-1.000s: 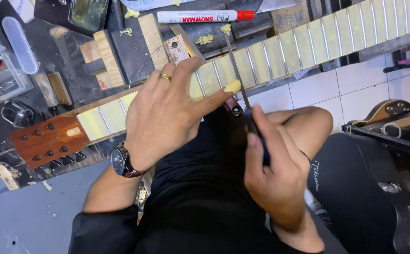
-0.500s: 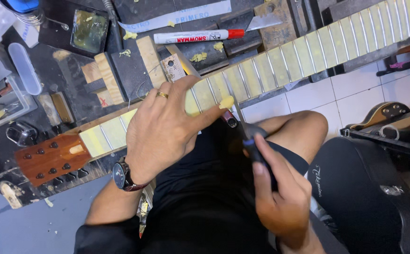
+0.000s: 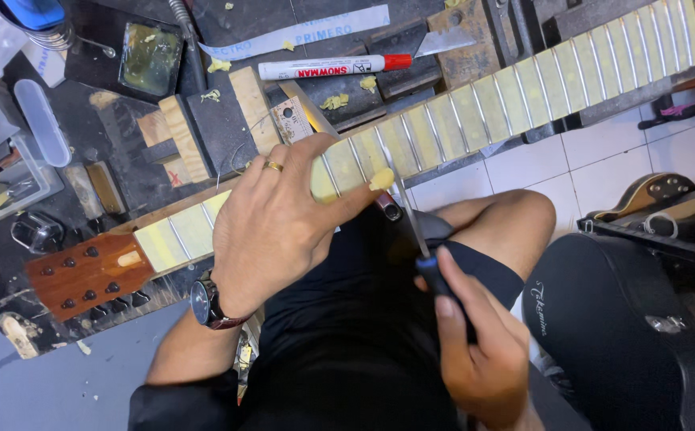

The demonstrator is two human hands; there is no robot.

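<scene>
Yellow-taped guitar neck (image 3: 443,132) pinned flat under left hand (image 3: 276,227), fingers spread across the frets, thumb tip beside the file's blade. Right hand (image 3: 475,343) wrapped tight round the dark handle of a slim metal file (image 3: 406,215), blade tip on a fret just beyond the thumb. Compared with half a second back, little changed: grip unmoved, file slightly nearer upright. Headstock (image 3: 84,271) left of the wristwatch (image 3: 204,302).

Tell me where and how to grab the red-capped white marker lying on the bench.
Grip the marker across its white barrel near the middle, coming straight down from above. It lies flat, nearly level left to right, with bare bench along both long sides, so fingers can close across its width. The red cap end tapers and offers less hold.
</scene>
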